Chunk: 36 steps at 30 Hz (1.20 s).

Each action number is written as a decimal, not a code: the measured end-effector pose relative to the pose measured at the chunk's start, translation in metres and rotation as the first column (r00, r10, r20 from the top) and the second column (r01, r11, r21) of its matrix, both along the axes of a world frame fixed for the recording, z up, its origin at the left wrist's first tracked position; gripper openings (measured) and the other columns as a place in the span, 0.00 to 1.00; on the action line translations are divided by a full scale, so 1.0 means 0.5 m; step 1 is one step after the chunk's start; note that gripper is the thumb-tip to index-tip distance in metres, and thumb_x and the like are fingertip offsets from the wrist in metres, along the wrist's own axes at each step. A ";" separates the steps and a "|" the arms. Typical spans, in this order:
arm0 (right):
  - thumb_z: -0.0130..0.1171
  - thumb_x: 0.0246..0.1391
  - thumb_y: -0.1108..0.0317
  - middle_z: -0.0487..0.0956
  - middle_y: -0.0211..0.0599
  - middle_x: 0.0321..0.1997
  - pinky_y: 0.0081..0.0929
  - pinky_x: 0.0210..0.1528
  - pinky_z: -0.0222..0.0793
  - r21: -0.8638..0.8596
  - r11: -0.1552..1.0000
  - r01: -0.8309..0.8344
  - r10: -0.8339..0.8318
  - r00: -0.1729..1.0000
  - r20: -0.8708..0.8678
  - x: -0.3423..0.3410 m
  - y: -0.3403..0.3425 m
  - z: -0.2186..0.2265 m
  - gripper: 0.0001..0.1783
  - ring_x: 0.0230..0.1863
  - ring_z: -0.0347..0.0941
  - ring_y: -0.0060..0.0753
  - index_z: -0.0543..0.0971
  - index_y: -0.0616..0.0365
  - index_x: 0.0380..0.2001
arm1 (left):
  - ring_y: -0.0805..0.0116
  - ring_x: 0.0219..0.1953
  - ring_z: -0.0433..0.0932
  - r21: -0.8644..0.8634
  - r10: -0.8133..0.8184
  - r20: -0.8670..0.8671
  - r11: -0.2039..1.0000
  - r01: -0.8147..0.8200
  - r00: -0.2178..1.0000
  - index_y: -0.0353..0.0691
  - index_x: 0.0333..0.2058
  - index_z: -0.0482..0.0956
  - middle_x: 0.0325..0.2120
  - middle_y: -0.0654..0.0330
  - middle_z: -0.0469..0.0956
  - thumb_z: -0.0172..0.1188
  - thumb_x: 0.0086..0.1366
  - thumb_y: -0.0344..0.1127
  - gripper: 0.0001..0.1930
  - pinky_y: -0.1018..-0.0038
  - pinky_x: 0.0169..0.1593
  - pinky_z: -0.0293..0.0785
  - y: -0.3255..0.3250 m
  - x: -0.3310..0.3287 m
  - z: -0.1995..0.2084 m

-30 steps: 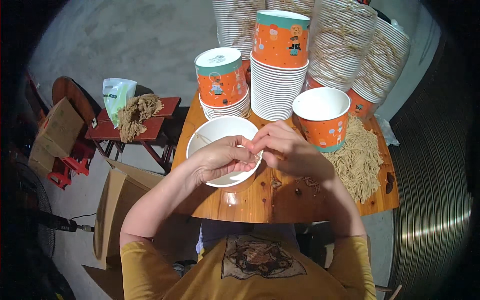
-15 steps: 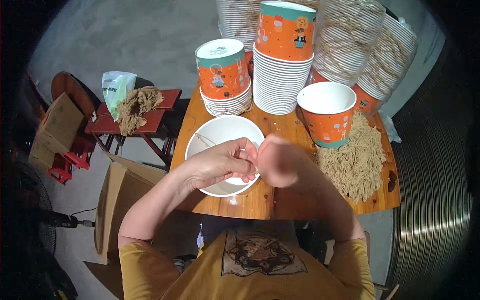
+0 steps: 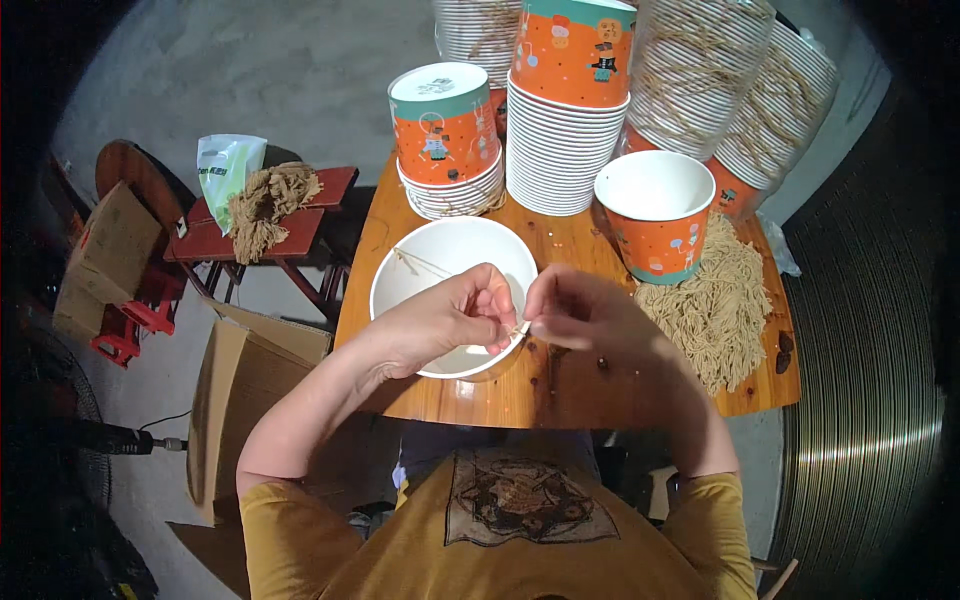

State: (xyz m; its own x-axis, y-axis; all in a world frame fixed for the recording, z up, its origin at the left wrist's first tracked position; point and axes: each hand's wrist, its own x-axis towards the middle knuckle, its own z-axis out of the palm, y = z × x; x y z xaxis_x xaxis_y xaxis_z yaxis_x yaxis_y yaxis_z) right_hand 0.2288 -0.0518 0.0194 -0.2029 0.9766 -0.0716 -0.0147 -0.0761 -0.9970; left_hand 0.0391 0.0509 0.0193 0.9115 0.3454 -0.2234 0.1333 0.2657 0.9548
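Fingers (image 3: 490,280) of the left hand (image 3: 435,322) are, in the head view, pinched on thin cord (image 3: 519,329) near frame centre; the right hand's (image 3: 590,310) are half-curled, their hold unclear. Cord is also seen inside the white tub (image 3: 455,232), centre-left.

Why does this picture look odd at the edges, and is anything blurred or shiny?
Head view: dark corners and bent lines, typical of a fisheye lens; head view: the right hand looks slightly smeared, the left hand sharper; head view: glare spots the wooden table and streaks the ridged metal surface.
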 end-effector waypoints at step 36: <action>0.61 0.47 0.69 0.72 0.34 0.22 0.23 0.26 0.64 0.492 0.844 0.214 -0.473 0.730 0.494 -0.038 0.045 -0.051 0.08 0.22 0.66 0.22 0.76 0.63 0.27 | 0.65 0.36 0.71 0.790 0.040 0.137 0.598 -0.134 0.990 0.37 0.45 0.62 0.34 0.56 0.67 0.54 0.58 0.21 0.17 0.71 0.42 0.70 0.028 0.009 -0.011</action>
